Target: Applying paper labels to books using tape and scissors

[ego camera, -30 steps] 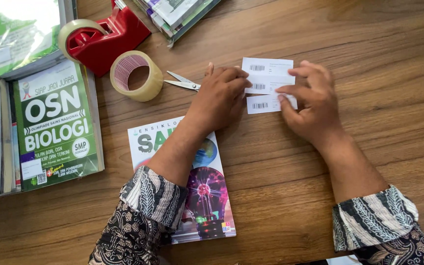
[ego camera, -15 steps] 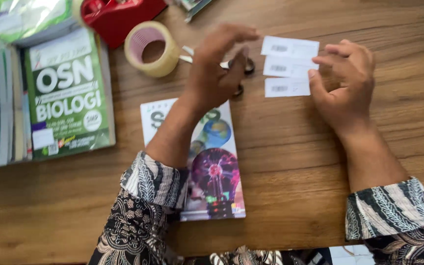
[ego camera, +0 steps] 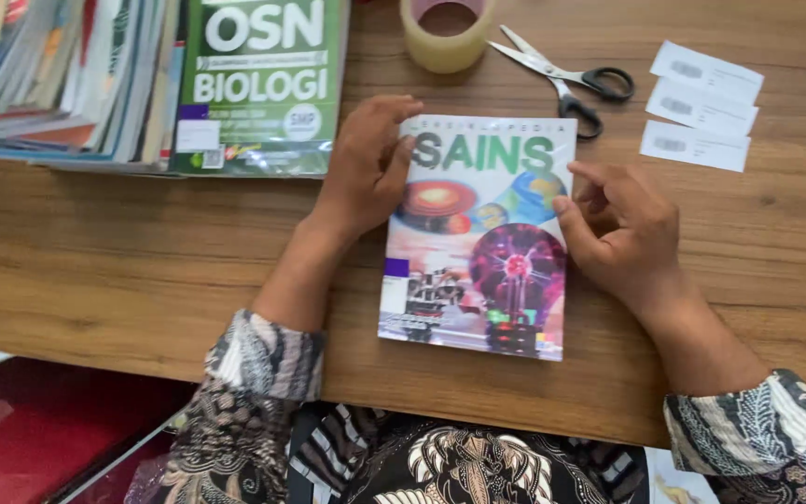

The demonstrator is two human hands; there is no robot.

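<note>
Wooden table (ego camera: 123,261), science book (ego camera: 478,243) lying flat near its front edge.
Your left hand (ego camera: 366,168) presses the book's upper-left corner; your right hand (ego camera: 622,229), fingers loosely curled, touches its right edge, holding nothing.

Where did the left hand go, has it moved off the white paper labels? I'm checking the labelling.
Yes. The left hand moved from the white paper labels to the colourful science book.

You see soft, even daylight across the brown wooden tabletop (ego camera: 123,252), with only faint shadows beneath your left hand (ego camera: 366,163) and right hand (ego camera: 622,229). A mild sheen lies on the glossy science book cover (ego camera: 478,247). The three white paper labels (ego camera: 701,107) look slightly blurred; the corners soften a little.
</note>
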